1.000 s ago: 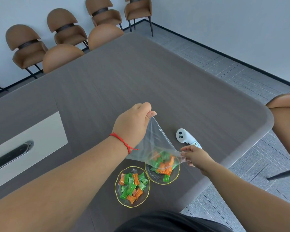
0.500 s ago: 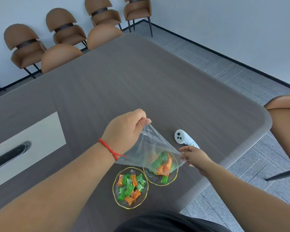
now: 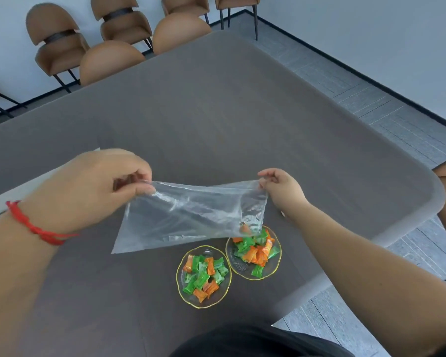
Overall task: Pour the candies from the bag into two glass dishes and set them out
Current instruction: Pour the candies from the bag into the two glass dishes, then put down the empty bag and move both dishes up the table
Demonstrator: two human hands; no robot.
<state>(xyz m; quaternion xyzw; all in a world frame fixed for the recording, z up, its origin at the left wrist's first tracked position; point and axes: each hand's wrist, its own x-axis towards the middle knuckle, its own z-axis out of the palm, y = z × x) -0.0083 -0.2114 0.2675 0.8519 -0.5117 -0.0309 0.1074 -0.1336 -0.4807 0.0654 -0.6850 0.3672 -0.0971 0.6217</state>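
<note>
Both the left hand [image 3: 88,191] and right hand [image 3: 281,189] pinch the limp, near-empty bag [image 3: 191,215] by its upper corners; it looks featherlight, slippery, best gripped at an edge.

The bag [image 3: 191,215] hung from the left hand [image 3: 95,186] as a narrow cone a second ago — now it is stretched wide between both hands, the right hand [image 3: 281,191] raised to the same height. Most candies have dropped into the right dish [image 3: 273,271] — one orange candy [image 3: 245,229] remains in the bag's lower corner. The white controller is no longer in view.
</note>
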